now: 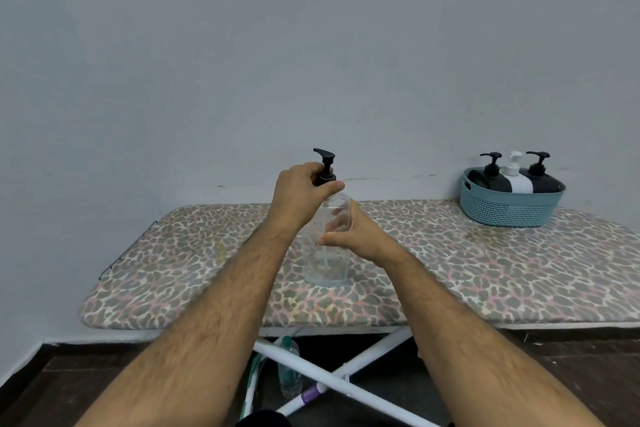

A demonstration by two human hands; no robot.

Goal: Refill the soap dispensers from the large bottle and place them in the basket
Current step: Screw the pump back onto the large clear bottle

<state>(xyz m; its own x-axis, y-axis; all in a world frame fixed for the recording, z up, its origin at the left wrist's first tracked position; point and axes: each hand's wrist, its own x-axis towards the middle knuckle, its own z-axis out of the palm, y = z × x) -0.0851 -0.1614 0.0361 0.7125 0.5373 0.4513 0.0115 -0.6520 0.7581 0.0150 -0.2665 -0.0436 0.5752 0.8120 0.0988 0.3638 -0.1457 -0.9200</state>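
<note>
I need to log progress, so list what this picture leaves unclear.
- Head view: the clear dispenser is see-through; its fill level cannot be read.
- The left hand covers the pump collar, hiding whether it is screwed tight.
- The basket wall hides the three dispensers' lower bodies.

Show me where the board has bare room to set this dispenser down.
Bare cover lies left of the clear dispenser, toward the board nose, and between it and the basket. Crowded: the basket, holding three dispensers.
</note>
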